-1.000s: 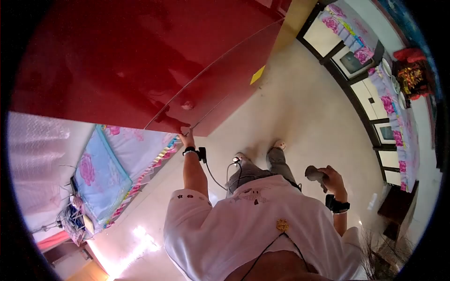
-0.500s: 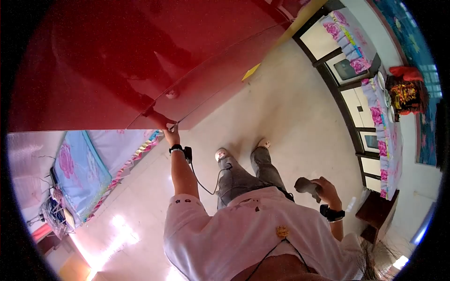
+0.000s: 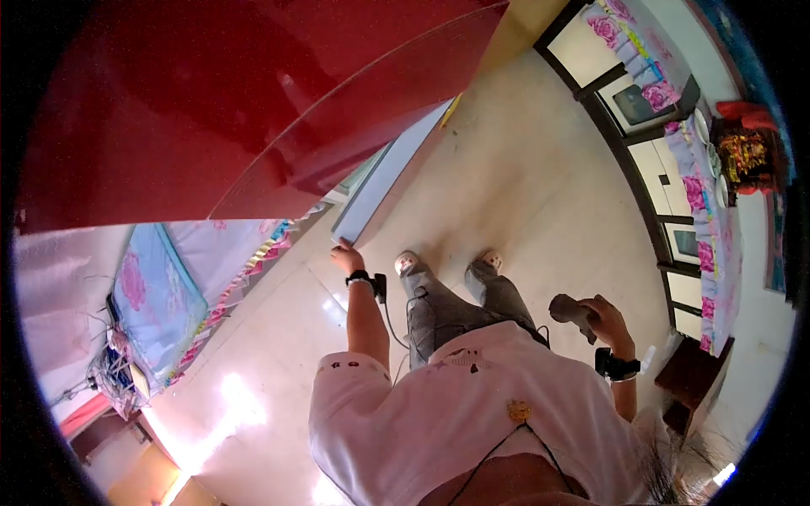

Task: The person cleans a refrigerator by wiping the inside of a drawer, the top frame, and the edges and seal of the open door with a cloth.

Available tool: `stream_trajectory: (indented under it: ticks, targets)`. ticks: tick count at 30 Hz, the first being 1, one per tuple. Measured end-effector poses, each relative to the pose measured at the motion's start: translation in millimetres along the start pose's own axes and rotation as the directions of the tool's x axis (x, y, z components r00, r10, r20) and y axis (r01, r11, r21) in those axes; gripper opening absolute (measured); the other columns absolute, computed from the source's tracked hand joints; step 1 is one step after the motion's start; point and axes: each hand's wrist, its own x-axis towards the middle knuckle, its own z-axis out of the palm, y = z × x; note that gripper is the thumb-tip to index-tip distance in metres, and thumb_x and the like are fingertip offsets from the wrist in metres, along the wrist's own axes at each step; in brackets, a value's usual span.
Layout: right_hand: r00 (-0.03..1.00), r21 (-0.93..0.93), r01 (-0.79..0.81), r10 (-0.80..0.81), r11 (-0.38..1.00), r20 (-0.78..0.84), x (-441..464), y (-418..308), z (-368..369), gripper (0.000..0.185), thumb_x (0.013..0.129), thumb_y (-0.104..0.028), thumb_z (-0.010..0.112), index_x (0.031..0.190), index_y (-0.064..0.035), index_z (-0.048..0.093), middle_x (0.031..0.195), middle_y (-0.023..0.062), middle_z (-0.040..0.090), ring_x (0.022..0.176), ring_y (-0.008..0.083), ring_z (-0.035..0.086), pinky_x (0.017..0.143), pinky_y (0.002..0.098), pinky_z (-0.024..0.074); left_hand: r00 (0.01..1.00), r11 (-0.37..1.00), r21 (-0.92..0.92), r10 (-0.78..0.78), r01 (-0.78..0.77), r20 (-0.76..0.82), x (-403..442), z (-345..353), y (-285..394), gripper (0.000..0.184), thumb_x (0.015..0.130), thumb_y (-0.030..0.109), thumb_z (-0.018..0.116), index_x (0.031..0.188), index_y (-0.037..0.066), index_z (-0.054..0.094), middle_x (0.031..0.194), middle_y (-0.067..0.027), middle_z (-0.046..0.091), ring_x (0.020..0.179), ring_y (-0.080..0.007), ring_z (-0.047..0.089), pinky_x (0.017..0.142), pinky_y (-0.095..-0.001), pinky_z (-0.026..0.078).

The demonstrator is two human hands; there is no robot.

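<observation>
My left hand (image 3: 347,258) grips the near edge of a lower fridge door (image 3: 388,175), which stands ajar with its pale edge showing. Above it, the glossy red upper door (image 3: 211,110) of the fridge is closed. On the other side, my right hand (image 3: 609,324) is closed around a dark grey, lumpy object (image 3: 569,312) whose kind I cannot make out. It is held out over the floor, away from the fridge.
A flower-patterned cloth (image 3: 160,295) covers something at the left, with tangled cables (image 3: 122,371) beside it. Along the right runs a dark-framed cabinet (image 3: 629,139) under a frilled cloth (image 3: 709,211) with dishes. A brown wooden stool (image 3: 693,375) stands at the lower right.
My left hand has pulled the lower fridge door outward from its closed position, exposing a pale edge and a gap. My right hand keeps hold of the grey object.
</observation>
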Motion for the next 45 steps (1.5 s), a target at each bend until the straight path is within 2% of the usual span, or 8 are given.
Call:
stream_trajectory:
  ticks: [17,21,24,28,33,36,41,45]
  targets:
    - [0.956,-0.137,0.288,-0.275,0.948,0.107,85,167,-86,0.027,0.072,0.001,0.055,0.097,-0.0071,0.059,0.076,0.0076,0.051,0.059,0.0196,0.057,0.052,0.0302,0.0451,0.589,0.596,-0.187,-0.602,0.781,0.539,-212,27,31,0.054,0.086,0.052,0.037,0.110,0.005,0.047,0.093,-0.0111,0.057,0.070,-0.0250,0.057,0.051,-0.0366,0.044]
    - [0.936,0.024,0.255,-0.253,0.967,0.246,108,178,-97,0.036,0.068,0.008,0.055,0.101,-0.0034,0.055,0.081,0.0094,0.052,0.071,0.0219,0.058,0.061,0.0297,0.0460,0.678,0.873,-0.021,-0.364,0.488,0.638,-248,124,-81,0.043,0.089,0.045,0.034,0.112,0.010,0.044,0.087,-0.0093,0.053,0.080,-0.0230,0.056,0.060,-0.0386,0.045]
    - [0.893,0.015,0.378,-0.368,0.926,0.258,120,161,-104,0.035,0.069,0.000,0.060,0.103,-0.0055,0.054,0.091,0.0118,0.054,0.083,0.0280,0.057,0.072,0.0338,0.0465,0.264,0.666,-0.170,-0.043,0.727,0.963,-303,43,41,0.037,0.086,0.047,0.041,0.108,0.017,0.046,0.085,-0.0049,0.055,0.072,-0.0175,0.051,0.060,-0.0296,0.037]
    - [0.824,-0.109,0.547,-0.510,0.830,0.247,124,169,-107,0.040,0.070,0.004,0.056,0.108,-0.0067,0.052,0.090,0.0109,0.053,0.082,0.0234,0.057,0.073,0.0311,0.0464,0.176,0.967,-0.213,0.187,0.138,0.966,-328,137,33,0.033,0.087,0.035,0.041,0.104,0.010,0.054,0.100,-0.0091,0.055,0.084,-0.0208,0.054,0.065,-0.0332,0.044]
    - [0.834,0.122,0.478,-0.493,0.870,0.249,121,191,-103,0.040,0.074,0.002,0.056,0.113,-0.0059,0.050,0.091,0.0105,0.055,0.081,0.0204,0.058,0.070,0.0301,0.0471,0.118,0.703,-0.370,0.541,-0.608,0.833,-322,181,42,0.027,0.087,0.024,0.043,0.099,0.006,0.060,0.101,-0.0132,0.056,0.086,-0.0204,0.058,0.067,-0.0328,0.047]
    - [0.903,0.128,0.279,-0.305,0.952,0.302,128,188,-94,0.040,0.076,0.000,0.056,0.115,-0.0054,0.049,0.092,0.0103,0.056,0.077,0.0185,0.057,0.066,0.0293,0.0474,0.233,0.859,-0.444,0.391,0.255,0.890,-296,97,79,0.025,0.084,0.012,0.047,0.105,0.001,0.054,0.109,-0.0094,0.054,0.090,-0.0203,0.058,0.074,-0.0282,0.047]
    - [0.894,0.253,0.227,-0.305,0.940,0.329,194,205,-49,0.039,0.077,-0.003,0.055,0.115,-0.0026,0.048,0.083,0.0073,0.056,0.064,0.0130,0.053,0.053,0.0256,0.0423,0.399,0.531,0.070,0.537,-0.844,0.743,-209,39,-44,0.017,0.079,0.020,0.052,0.086,0.008,0.061,0.095,-0.0114,0.060,0.087,-0.0261,0.057,0.077,-0.0388,0.046]
    - [0.847,0.260,0.125,-0.239,0.958,0.475,231,178,-43,0.034,0.079,-0.008,0.054,0.112,0.0004,0.051,0.088,0.0107,0.061,0.070,0.0142,0.056,0.057,0.0257,0.0452,0.711,0.974,0.226,-0.161,0.002,0.685,-212,-51,-55,0.018,0.077,0.017,0.055,0.087,0.002,0.061,0.089,-0.0114,0.061,0.081,-0.0241,0.060,0.066,-0.0337,0.050]
